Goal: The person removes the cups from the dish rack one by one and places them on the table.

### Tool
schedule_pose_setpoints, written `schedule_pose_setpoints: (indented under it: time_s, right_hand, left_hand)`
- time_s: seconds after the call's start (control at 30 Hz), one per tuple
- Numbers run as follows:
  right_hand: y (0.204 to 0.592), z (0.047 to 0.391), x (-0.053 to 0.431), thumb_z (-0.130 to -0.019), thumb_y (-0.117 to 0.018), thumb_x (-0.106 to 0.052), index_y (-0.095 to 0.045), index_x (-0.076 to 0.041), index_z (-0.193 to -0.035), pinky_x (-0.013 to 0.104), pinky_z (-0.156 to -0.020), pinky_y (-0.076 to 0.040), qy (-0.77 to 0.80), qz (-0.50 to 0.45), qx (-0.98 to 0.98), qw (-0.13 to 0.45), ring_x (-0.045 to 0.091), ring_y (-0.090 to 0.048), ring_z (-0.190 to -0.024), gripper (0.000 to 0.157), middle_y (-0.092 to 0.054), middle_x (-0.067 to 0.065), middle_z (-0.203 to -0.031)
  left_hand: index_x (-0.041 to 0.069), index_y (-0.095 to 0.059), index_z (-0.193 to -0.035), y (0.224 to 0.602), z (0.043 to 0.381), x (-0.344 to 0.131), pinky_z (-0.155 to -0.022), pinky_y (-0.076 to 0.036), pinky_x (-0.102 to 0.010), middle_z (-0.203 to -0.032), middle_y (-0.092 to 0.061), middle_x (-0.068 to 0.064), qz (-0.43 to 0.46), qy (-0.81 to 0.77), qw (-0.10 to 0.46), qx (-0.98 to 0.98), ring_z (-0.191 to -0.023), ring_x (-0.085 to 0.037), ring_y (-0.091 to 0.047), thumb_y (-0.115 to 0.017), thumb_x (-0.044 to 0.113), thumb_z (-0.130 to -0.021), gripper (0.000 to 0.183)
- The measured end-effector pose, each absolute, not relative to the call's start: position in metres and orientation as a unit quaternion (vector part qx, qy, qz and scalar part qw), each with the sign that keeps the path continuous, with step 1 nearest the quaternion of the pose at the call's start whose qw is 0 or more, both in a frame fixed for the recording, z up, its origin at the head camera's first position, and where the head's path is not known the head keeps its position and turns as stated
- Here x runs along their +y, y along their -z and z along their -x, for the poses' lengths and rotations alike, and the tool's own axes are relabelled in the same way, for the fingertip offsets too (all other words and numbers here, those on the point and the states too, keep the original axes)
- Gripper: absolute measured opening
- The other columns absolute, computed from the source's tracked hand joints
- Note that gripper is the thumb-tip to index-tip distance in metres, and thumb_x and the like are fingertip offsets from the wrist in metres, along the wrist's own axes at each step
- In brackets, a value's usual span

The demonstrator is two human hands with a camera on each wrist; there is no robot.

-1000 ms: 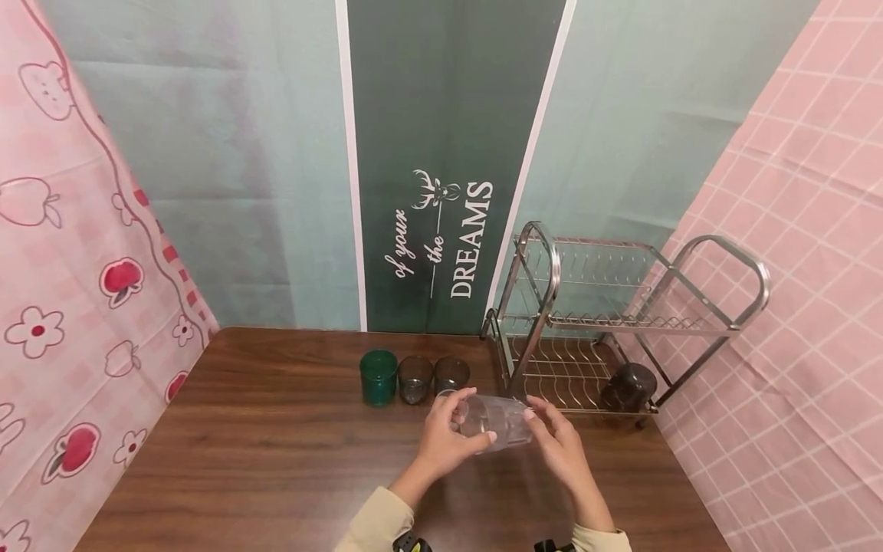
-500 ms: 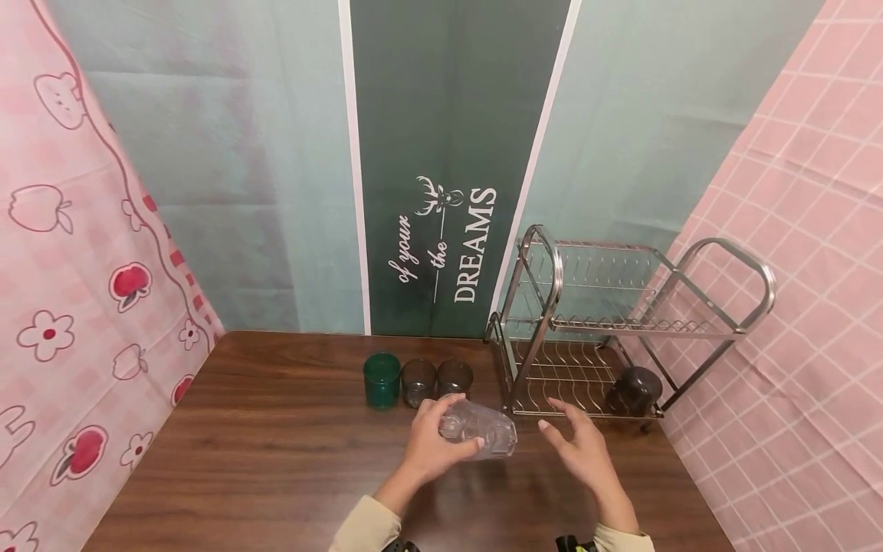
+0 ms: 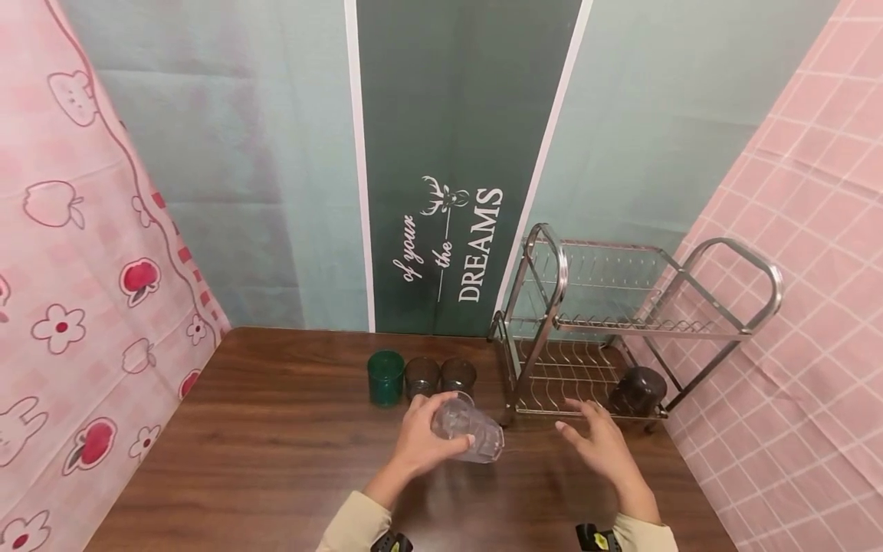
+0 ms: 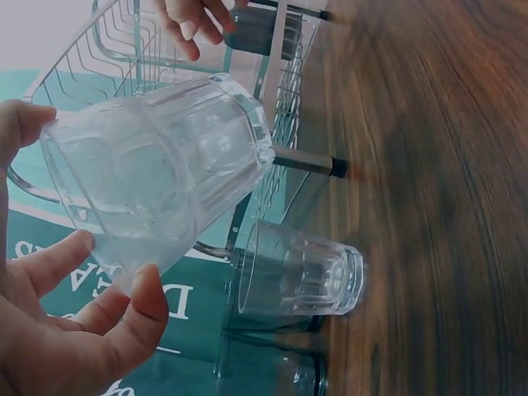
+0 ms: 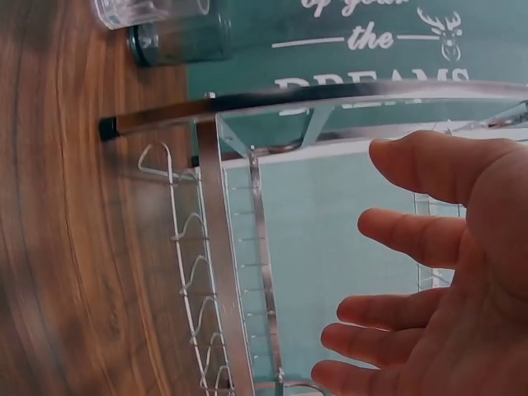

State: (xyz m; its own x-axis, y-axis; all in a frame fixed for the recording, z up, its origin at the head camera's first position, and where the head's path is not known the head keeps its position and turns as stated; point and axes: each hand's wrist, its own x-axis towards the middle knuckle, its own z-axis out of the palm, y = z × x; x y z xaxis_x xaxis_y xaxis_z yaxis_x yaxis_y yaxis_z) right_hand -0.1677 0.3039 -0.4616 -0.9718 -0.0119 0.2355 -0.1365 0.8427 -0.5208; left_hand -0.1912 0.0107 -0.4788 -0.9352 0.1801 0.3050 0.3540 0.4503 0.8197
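Note:
A clear tumbler with a faceted lower part [image 3: 480, 441] is in my left hand [image 3: 422, 437], gripped near its rim between thumb and fingers. It lies tilted above the table, its base pointing right and toward me. My right hand [image 3: 607, 448] is apart from it, fingers spread, holding nothing, in front of the rack's lower shelf. Another clear tumbler [image 4: 301, 276] stands upright on the table beyond the held one, mostly hidden in the head view. Behind it two smoky grey glasses [image 3: 421, 377] stand in a row with a green glass [image 3: 385, 379].
A two-tier metal dish rack [image 3: 552, 410] stands at the back right of the wooden table [image 3: 276, 445]. On its lower shelf, at the right end, sits a dark glass [image 3: 638, 391]. Patterned cloths hang behind and at both sides.
My right hand has let go of the tumbler's base and moved right, away from it. The left hand has moved slightly left with the tumbler, whose base now tips more toward me.

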Motion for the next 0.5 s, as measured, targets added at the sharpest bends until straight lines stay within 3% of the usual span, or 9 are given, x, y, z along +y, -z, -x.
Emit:
schedule_pose_setpoints:
  time_s: [0.3, 0.5]
  right_hand:
    - [0.456, 0.175, 0.314, -0.081, -0.058, -0.032, -0.048, -0.001, -0.116, 0.06, -0.079, -0.026, -0.255, -0.03, -0.962, 0.093, 0.05, -0.03, -0.107, 0.049, -0.032, 0.034, -0.119]
    - [0.455, 0.179, 0.321, -0.08, -0.059, -0.028, -0.048, 0.001, -0.115, 0.061, -0.08, -0.024, -0.233, -0.032, -0.967, 0.1, 0.052, -0.026, -0.108, 0.047, -0.031, 0.04, -0.117]
  left_hand:
    - [0.028, -0.055, -0.109, 0.474, 0.191, 0.003, -0.064, -0.04, -0.029, -0.09, -0.044, 0.0, 0.164, 0.476, 0.098, -0.859, -0.08, -0.022, -0.048, -0.073, 0.047, -0.052, 0.063]
    - [0.029, -0.055, -0.109, 0.471, 0.191, -0.003, -0.062, -0.039, -0.028, -0.09, -0.044, -0.003, 0.153, 0.449, 0.093, -0.876, -0.076, -0.018, -0.047, -0.073, 0.048, -0.05, 0.064]
